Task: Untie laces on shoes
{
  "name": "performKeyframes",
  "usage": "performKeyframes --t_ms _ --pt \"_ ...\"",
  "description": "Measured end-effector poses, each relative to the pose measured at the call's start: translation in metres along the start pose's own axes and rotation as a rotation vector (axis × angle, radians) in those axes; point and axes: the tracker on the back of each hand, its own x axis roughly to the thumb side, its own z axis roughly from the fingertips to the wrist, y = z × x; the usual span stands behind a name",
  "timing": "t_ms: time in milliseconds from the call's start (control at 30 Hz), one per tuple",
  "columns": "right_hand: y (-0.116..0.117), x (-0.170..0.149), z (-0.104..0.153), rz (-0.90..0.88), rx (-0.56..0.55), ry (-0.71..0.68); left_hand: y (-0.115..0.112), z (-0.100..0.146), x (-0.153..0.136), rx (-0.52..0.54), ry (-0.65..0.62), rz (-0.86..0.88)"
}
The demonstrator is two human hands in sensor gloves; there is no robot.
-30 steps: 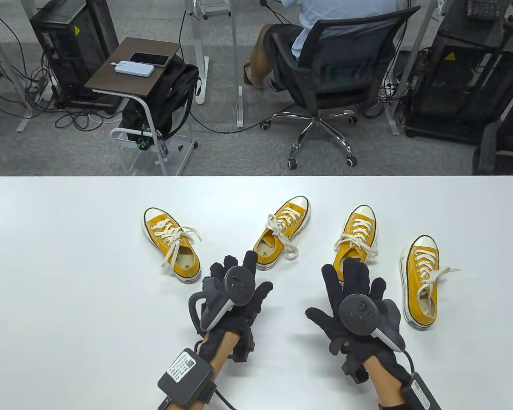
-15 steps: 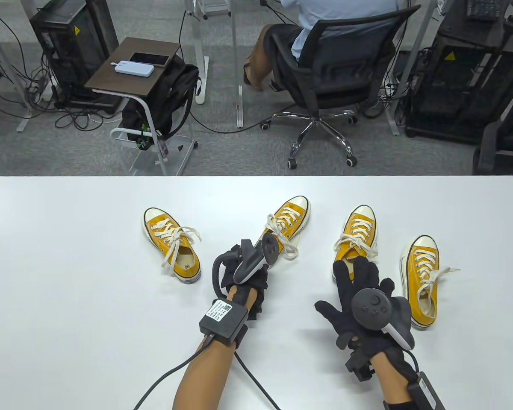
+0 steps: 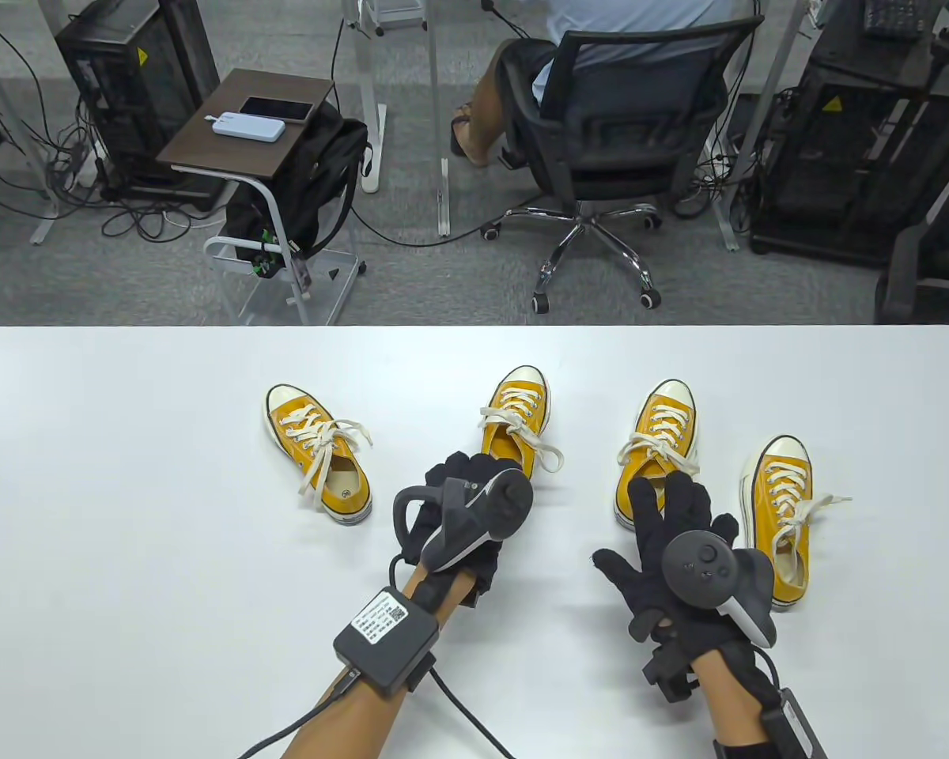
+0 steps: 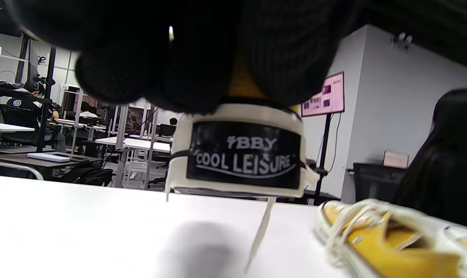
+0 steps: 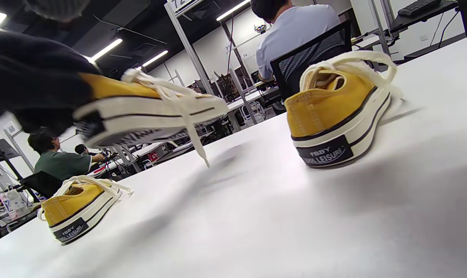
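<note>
Four yellow canvas shoes with cream laces lie across the white table (image 3: 126, 490). My left hand (image 3: 463, 478) grips the heel of the second shoe (image 3: 516, 415), fingers curled over its rim. In the left wrist view the left hand (image 4: 202, 58) covers the top of the labelled heel (image 4: 243, 154). The right wrist view shows this held shoe (image 5: 148, 112) raised off the table, a lace end dangling. My right hand (image 3: 668, 506) hovers with fingers spread over the heel of the third shoe (image 3: 664, 431), holding nothing. That third shoe (image 5: 333, 112) stands flat.
The first shoe (image 3: 316, 451) lies at the left and the fourth shoe (image 3: 783, 506) at the right of my right hand. A cable (image 3: 466, 711) trails from my left wrist. Beyond the far edge are a person on an office chair (image 3: 617, 118) and a side table (image 3: 245, 118).
My left hand reached forward, took the second shoe by its heel, turned its toe to point straight away and lifted it. My right hand drifted slightly right and nearer.
</note>
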Motion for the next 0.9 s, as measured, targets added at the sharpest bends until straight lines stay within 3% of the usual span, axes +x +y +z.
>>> performKeyframes --t_ms 200,333,567,900 --pt "-0.003 -0.002 0.001 -0.007 -0.01 0.008 0.048 0.049 0.01 0.054 -0.055 0.028" --pt "-0.004 -0.004 0.001 -0.016 -0.016 0.013 0.058 0.076 0.015 0.053 -0.071 0.054" --pt "-0.005 -0.005 0.001 -0.021 -0.018 0.018 0.04 0.111 0.02 0.023 -0.098 0.081" --pt "-0.006 -0.005 0.001 -0.024 -0.015 0.025 0.001 0.133 0.031 -0.001 -0.145 0.048"
